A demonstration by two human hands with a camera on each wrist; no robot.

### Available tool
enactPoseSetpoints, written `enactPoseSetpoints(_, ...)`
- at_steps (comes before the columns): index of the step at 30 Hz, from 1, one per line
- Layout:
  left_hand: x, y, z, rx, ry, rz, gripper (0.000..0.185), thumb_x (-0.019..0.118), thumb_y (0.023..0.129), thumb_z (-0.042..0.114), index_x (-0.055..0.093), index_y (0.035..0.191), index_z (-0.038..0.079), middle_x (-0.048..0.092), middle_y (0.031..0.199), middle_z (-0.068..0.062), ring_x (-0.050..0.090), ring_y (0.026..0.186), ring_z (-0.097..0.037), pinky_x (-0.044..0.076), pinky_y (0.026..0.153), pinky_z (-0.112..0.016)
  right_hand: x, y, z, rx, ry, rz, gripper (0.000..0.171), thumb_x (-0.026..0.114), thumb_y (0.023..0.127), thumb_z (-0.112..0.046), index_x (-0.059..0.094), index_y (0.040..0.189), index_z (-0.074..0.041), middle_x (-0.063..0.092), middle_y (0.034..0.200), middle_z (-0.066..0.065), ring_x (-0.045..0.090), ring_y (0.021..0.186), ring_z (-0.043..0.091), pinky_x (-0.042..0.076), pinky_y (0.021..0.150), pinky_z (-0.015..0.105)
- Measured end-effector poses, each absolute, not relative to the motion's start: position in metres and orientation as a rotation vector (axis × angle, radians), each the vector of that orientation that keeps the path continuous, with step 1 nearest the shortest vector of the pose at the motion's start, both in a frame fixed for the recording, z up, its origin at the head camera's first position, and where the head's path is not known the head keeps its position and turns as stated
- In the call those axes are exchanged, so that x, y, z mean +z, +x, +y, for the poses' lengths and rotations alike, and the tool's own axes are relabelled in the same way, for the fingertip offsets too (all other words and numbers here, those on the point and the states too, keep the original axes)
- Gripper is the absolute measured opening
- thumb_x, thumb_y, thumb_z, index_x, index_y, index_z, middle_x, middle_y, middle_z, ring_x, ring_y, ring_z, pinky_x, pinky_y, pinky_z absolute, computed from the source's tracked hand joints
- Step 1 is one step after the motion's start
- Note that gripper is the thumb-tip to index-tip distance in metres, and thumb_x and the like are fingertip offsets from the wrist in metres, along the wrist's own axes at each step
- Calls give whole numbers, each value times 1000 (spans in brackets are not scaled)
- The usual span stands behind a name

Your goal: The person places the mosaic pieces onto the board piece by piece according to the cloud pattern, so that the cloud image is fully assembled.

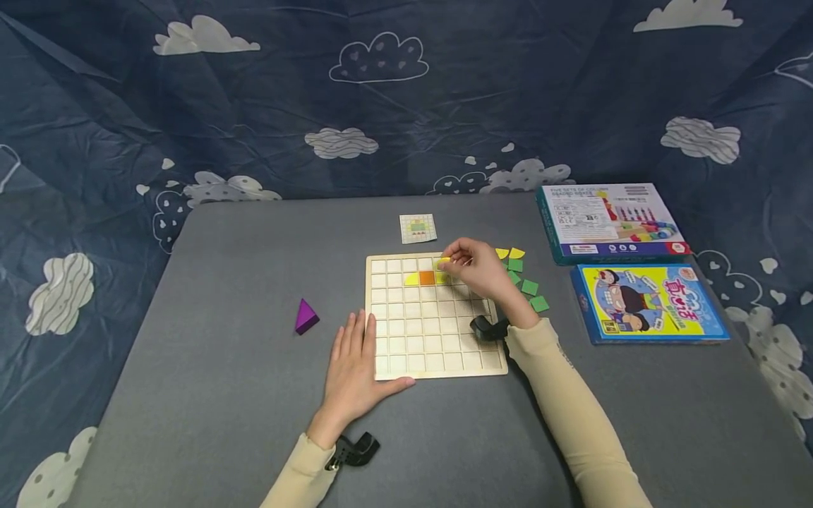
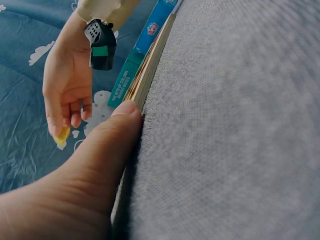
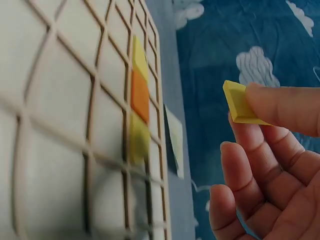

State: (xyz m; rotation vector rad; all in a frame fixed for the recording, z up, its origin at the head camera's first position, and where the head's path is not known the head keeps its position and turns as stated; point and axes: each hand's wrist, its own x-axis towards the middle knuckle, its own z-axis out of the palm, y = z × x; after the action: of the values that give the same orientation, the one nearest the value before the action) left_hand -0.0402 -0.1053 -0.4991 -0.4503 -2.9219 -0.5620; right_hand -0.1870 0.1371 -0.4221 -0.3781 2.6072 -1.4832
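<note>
My right hand pinches a yellow tile between thumb and fingers, above the far part of a wooden grid board. In the second row from the far edge, an orange tile sits between a left yellow tile and a right yellow tile. My left hand lies with straight fingers at the board's left edge, its thumb against the near left corner. Beyond the far edge lies a small patterned card. The right hand and its shadow cover part of the grid.
Several loose green tiles and yellow pieces lie right of the board. Farther right are a teal-edged box and a blue-and-yellow box. A purple triangular block stands on the grey table at left.
</note>
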Motion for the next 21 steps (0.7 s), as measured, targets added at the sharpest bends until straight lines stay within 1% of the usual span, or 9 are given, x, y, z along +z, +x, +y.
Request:
enactPoseSetpoints(6,-498,-40,-105,-549,-438,-2943,123,59,68,79,17,149,-4,15,153,-24,8,142,-34,5,113,-46,-430,-179,115,-1525,-395,2549,11,76,81,-10,67,87,-5,60,76,7,52,66,22,43,61,33)
enactPoseSetpoints(7,-498,-40,-105,-545,-437,-2947,123,58,68,79,17,149,-4,15,153,-23,7,142,-34,5,113,-45,-431,-178,112,-1522,-396,2544,11,76,80,-10,68,86,-6,60,75,6,52,65,21,43,58,36)
enactPoseSetpoints(10,-498,-40,-105,-535,-436,-2949,123,57,69,80,17,149,-3,15,154,-23,7,142,-33,4,113,-44,-435,-175,102,-1509,-406,2523,10,77,78,-9,70,84,-6,62,73,5,55,63,19,45,55,36)
enactPoseSetpoints(12,-499,-40,-105,-532,-438,-2946,122,57,69,80,17,149,-3,16,153,-23,8,142,-33,4,113,-44,-437,-173,96,-1483,-410,2522,9,78,78,-9,71,84,-6,64,73,3,56,62,17,46,55,33)
enactPoseSetpoints(13,-499,-40,-105,-534,-439,-2942,122,57,69,80,17,149,-4,16,153,-23,8,142,-33,5,113,-44,-438,-173,94,-1464,-414,2527,9,78,79,-9,71,84,-6,64,73,3,57,61,17,46,54,32)
enactPoseSetpoints(14,-499,-40,-105,-536,-442,-2937,122,57,69,80,18,149,-4,17,153,-23,9,142,-34,5,113,-44,-438,-173,91,-1448,-417,2535,8,77,79,-9,72,84,-6,64,72,2,57,61,17,46,57,28)
enactPoseSetpoints(17,-499,-40,-105,-550,-443,-2932,122,58,69,79,18,149,-4,17,153,-24,9,142,-34,6,113,-45,-440,-173,85,-1365,-430,2583,5,76,81,-10,73,84,-8,64,71,0,56,60,15,44,57,27)
enactPoseSetpoints(21,-499,-40,-105,-550,-427,-2958,123,57,69,79,15,150,-3,15,154,-22,7,142,-33,5,113,-45,-440,-172,78,-1253,-457,2640,5,75,81,-12,74,85,-11,64,71,-3,55,61,13,42,59,28)
